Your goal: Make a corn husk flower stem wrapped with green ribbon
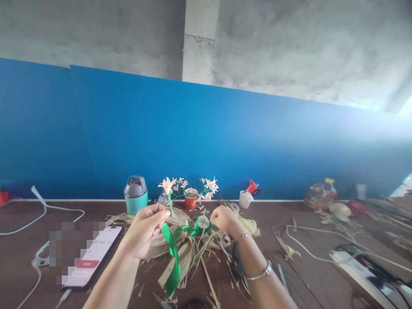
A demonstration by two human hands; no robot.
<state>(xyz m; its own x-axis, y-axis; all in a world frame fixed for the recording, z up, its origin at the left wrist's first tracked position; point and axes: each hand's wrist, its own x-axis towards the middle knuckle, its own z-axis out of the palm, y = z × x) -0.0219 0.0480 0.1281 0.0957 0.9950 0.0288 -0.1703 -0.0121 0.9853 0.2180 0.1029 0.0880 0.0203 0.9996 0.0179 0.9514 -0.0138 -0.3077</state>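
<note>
My left hand [148, 225] pinches the green stem of a pale pink artificial flower [168, 186], holding it upright above the table. My right hand [225, 219] is closed, its fingertips beside a roll of green ribbon [203, 222]; whatever lies between them is hidden. From the roll, loose green ribbon [172, 262] trails left and hangs down in front of a heap of dried husk strips [185, 257]. Behind the hands, a red paper cup [190, 201] stands among more pale flowers [210, 185] on green stems.
A phone [96, 257] lies at left, near white cables [40, 253]. At the back stand a teal and grey flask [136, 195] and a white pot [246, 199] with red-handled tools. A dark tool [237, 261] lies beneath my right wrist. Further right is a power strip [363, 274].
</note>
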